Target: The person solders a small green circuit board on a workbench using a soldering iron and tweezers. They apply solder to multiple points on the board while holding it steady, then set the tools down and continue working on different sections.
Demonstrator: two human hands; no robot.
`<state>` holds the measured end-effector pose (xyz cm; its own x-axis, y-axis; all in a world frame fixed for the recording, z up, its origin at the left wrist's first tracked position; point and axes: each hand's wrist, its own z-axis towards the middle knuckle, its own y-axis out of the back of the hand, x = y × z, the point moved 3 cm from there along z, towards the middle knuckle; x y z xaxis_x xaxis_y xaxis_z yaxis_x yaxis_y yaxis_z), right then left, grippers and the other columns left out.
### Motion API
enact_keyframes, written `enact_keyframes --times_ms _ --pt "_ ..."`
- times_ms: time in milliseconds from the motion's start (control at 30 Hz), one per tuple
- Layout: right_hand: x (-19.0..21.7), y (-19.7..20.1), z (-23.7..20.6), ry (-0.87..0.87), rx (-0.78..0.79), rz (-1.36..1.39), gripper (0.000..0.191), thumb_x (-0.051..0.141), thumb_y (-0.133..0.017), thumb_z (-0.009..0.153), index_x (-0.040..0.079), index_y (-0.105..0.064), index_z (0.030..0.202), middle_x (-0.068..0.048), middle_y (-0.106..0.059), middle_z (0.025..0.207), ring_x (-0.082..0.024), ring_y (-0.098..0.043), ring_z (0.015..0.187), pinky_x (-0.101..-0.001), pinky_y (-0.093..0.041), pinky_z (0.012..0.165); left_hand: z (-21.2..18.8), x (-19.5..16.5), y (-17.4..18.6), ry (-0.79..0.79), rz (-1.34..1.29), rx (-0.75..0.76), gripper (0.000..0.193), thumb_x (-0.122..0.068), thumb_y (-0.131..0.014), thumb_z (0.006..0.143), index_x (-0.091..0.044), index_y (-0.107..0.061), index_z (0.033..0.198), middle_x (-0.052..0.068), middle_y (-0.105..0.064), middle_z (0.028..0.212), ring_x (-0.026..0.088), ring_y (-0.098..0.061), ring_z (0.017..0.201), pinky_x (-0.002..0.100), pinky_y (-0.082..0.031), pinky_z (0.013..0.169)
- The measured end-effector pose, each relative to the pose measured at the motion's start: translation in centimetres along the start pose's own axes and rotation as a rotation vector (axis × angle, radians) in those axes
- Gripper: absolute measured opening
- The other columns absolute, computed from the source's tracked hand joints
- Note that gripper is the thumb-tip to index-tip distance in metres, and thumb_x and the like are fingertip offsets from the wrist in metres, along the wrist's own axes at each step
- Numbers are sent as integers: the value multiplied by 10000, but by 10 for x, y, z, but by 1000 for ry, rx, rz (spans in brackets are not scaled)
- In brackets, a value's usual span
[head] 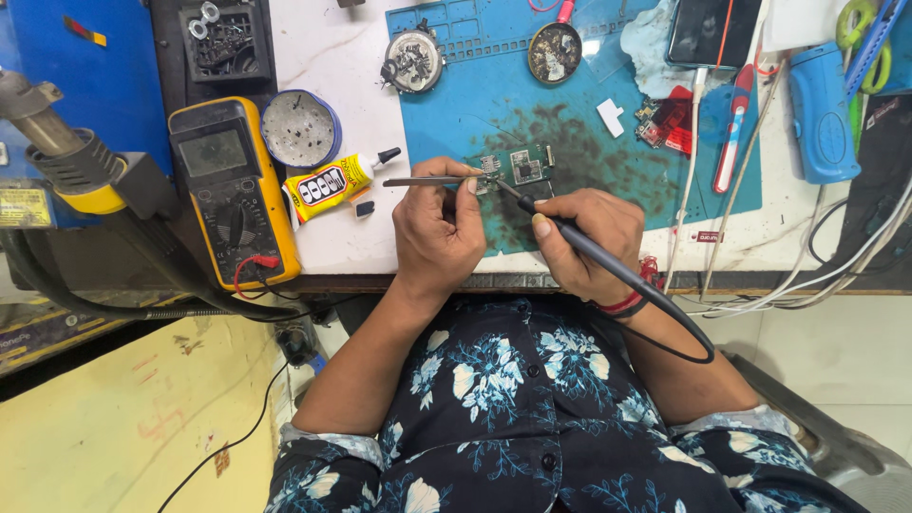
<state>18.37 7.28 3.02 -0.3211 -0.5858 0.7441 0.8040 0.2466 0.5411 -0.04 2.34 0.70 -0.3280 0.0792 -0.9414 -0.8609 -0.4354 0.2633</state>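
A small green circuit board [521,164] lies on a blue work mat [570,104] stained dark in the middle. My left hand [437,233] is shut on metal tweezers [423,180] that lie level, with their tips at the board's left edge. My right hand [589,242] grips a black soldering iron [570,237] like a pen. Its tip touches the board near the tweezer tips. The iron's black cable loops down past my right wrist.
A yellow multimeter [233,195] and a hot-air gun [57,142] sit at the left. Near them are a round tin [300,128] and a yellow glue tube [332,182]. A phone [712,30], a red pen [733,128], a blue tool [822,109] and several cables lie at the right.
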Motion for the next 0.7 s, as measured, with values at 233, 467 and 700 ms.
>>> enact_keyframes --times_ms 233,467,700 --pt "1 1 1 5 7 -12 102 75 -737 925 -5 -705 980 -120 -678 785 -259 -658 661 -349 -493 633 1 -1 -1 -23 -2 2 135 26 -623 1014 -20 -564 1128 37 -650 805 57 -619 609 240 -489 535" --pt "2 0 2 12 0 -6 97 63 -735 916 -2 -696 978 -120 -681 788 -255 -662 663 -346 -493 628 1 0 -1 2 -7 2 129 25 -623 1012 -15 -564 1119 30 -638 771 50 -598 593 235 -471 521" --pt "2 2 0 37 -26 -4 99 50 -722 916 2 -685 995 -122 -692 808 -258 -676 678 -347 -511 654 -2 4 0 7 -3 2 131 26 -628 1025 -16 -578 1138 72 -682 851 61 -603 636 233 -482 560"
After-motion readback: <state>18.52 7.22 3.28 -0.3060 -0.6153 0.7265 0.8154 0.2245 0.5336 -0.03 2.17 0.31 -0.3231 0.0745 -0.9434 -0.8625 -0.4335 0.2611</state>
